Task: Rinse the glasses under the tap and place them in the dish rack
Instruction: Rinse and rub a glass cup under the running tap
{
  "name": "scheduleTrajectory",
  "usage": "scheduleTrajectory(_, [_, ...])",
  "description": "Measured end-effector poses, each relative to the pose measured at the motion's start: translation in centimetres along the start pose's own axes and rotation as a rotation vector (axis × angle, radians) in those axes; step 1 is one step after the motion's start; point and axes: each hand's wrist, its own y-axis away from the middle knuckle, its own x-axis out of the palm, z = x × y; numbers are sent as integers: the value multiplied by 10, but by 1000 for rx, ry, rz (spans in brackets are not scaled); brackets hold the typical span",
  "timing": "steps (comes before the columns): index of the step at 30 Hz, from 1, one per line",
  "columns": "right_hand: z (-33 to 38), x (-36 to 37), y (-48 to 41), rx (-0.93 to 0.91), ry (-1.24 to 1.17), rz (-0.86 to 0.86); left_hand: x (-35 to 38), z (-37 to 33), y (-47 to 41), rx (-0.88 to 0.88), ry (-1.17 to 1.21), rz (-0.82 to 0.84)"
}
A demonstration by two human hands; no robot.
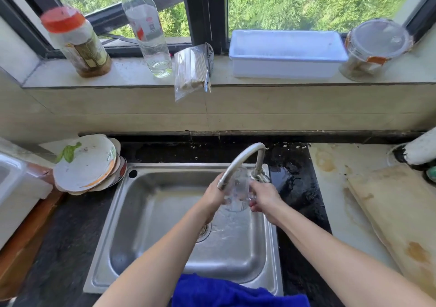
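One glass (236,189) under tap (243,155); left grip (215,195), right grip (266,197) both pinching it

A clear glass (236,194) is held just under the curved metal tap (245,158), near the sink's (141,212) back right corner.

We are finding open room across the square steel sink basin (146,212); the curved chrome tap spout (238,160) is arching over it, and stacked white plates (87,162) are crowding its back-left corner.
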Motion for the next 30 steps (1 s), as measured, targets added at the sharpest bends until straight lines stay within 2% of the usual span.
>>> scheduleTrajectory(2, [0, -6, -7, 70, -107, 57, -5, 1, 7, -96, 136, 27])
scheduleTrajectory(4, [-2, -9, -9, 104, -106, 120, -16, 2, 12, -119, 181, 96])
scheduleTrajectory(6, [-4, -8, -8, 127, -86, 166, -27, 3, 16, -111, 113, 169])
scheduleTrajectory(8, [-8, -4, -10, 142, -71, 202, -30, 7, 18, -86, -50, 185])
scheduleTrajectory(11, [-13, 6, -13, 128, -27, 209, -23, 7, 17, -47, -229, 11])
scheduleTrajectory(16, [3, 14, -9, 40, -55, 184, -17, 9, 12, -116, -77, -148])
scheduleTrajectory(18, [9, 12, -7, 26, 36, 204, -16, 14, 12, -148, -133, -159])
scheduleTrajectory(20, [10, 14, -6, 21, 119, 178, -18, 20, 10, -119, -354, -108])
scheduleTrajectory(22, [9, 17, -5, 21, 150, 119, -21, 19, 10, -36, -759, -93])
scheduleTrajectory(24, [7, 20, -6, -6, 190, 85, -22, 13, 12, 117, -1091, -172])
scheduleTrajectory(26, [8, 23, -9, -36, 228, 90, -22, 3, 12, 220, -1227, -249])
scheduleTrajectory(28, [12, 21, -6, -39, 238, 119, -25, 1, 8, 174, -1125, -284])
scheduleTrajectory(30, [16, 16, -4, -6, 185, 161, -30, 7, 2, 21, -698, -286])
